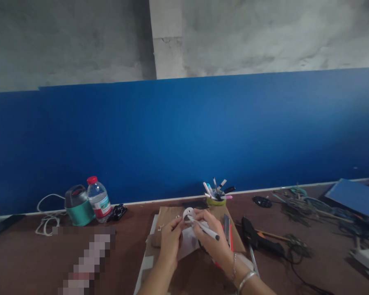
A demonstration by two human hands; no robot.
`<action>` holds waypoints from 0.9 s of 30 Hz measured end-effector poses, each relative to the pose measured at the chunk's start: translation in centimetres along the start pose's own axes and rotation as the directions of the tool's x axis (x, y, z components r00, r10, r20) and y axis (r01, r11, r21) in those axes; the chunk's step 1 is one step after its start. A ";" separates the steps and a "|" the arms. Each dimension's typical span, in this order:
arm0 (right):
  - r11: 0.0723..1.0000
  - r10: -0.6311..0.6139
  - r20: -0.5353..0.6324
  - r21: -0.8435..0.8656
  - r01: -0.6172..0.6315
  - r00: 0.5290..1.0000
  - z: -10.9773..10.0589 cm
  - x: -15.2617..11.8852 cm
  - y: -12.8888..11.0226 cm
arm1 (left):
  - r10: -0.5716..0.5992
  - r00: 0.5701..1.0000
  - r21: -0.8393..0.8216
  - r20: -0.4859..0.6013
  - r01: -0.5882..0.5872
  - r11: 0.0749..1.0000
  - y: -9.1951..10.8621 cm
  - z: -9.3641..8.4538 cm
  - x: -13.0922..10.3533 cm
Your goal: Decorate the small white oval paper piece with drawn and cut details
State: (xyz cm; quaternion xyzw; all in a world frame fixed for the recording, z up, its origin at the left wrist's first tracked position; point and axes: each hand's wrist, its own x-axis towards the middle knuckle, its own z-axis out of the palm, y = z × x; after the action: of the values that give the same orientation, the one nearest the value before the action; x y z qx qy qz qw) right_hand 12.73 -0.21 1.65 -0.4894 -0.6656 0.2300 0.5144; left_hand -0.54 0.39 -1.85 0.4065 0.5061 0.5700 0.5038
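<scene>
Near the table's front middle, my left hand (171,239) is closed, its thumb and fingertips pinching the lower left edge of a small round white piece (189,212). A white pen (209,232) with a dark end is held in my right hand (213,235), its tip against or close to the white piece. The right fingers also touch that piece's right side. Beneath both hands lie brown cardboard (168,214) and a white sheet (189,241).
A pen holder (216,202) stands behind the hands. To the right are a ruler (226,229), a black glue gun (260,239) and tangled cords. A water bottle (100,200) and a teal container (80,212) stand left.
</scene>
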 end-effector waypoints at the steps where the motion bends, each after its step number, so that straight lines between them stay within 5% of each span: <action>1: 1.000 0.007 0.004 0.010 -0.007 1.000 0.0 0.0 0.1 | -0.002 1.000 -0.001 -0.001 0.002 1.000 0.0 0.0 0.0; 27: 0.992 0.065 0.025 0.110 -0.068 0.998 -0.2 0.1 -0.3 | 0.004 0.999 -0.012 -0.036 -0.004 1.000 0.8 0.2 -0.4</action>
State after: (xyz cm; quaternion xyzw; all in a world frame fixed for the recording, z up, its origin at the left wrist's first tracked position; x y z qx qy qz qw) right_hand 12.81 -0.26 1.97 -0.4795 -0.6404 0.2888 0.5258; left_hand -0.39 0.01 -1.04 0.3943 0.5107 0.5813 0.4959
